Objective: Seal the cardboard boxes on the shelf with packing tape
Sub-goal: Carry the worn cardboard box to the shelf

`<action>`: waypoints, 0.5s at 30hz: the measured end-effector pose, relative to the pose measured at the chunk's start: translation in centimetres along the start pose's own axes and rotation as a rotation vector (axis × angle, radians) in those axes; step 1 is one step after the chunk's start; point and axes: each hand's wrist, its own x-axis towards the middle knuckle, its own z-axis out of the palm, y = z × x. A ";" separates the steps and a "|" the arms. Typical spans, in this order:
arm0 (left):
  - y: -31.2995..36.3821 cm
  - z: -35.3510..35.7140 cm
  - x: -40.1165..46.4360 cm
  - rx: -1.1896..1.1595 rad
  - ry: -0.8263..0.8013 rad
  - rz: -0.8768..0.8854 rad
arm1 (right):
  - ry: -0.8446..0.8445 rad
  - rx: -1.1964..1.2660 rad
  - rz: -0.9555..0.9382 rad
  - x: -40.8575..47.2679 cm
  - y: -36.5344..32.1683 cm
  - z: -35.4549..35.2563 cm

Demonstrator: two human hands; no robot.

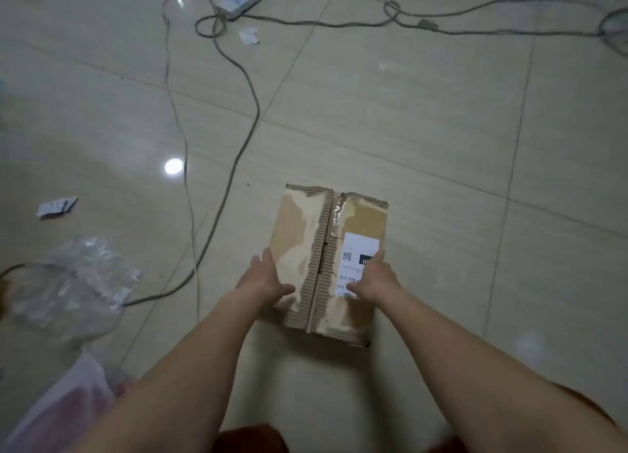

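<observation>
Both sides of the cardboard box (299, 228) are pressed — left hand (268, 279), right hand (373, 277), fingers (266, 257) straight.

Two bare forearms (204, 350) end in the bare left hand (263, 279) and right hand (373, 279); dark reddish-brown clothing (251, 439) shows at six o'clock.

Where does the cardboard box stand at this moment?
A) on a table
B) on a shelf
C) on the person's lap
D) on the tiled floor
D: the cardboard box rests on the tiled floor, and the left hand and the right hand touch it.
</observation>
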 end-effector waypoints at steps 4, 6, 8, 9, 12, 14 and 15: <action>-0.2 0.7 1.6 -0.103 -0.024 -0.039 | -0.041 0.120 0.023 2.3 0.8 1.5; -0.2 0.9 2.0 -0.081 -0.016 -0.054 | -0.044 0.166 0.032 3.2 1.4 2.5; -0.5 1.3 2.5 -0.099 -0.008 -0.054 | -0.037 0.228 0.033 3.7 1.6 3.0; -0.7 1.6 2.7 -0.134 -0.009 -0.059 | -0.037 0.251 0.030 4.1 1.7 3.2; -1.1 2.5 3.0 -0.314 -0.026 -0.079 | -0.059 0.323 0.033 4.7 1.8 3.4; -1.4 2.7 3.1 -0.397 -0.034 -0.079 | -0.074 0.359 0.028 4.8 2.1 3.3; -1.4 2.7 3.0 -0.427 -0.036 -0.083 | -0.081 0.374 0.018 4.6 2.4 3.1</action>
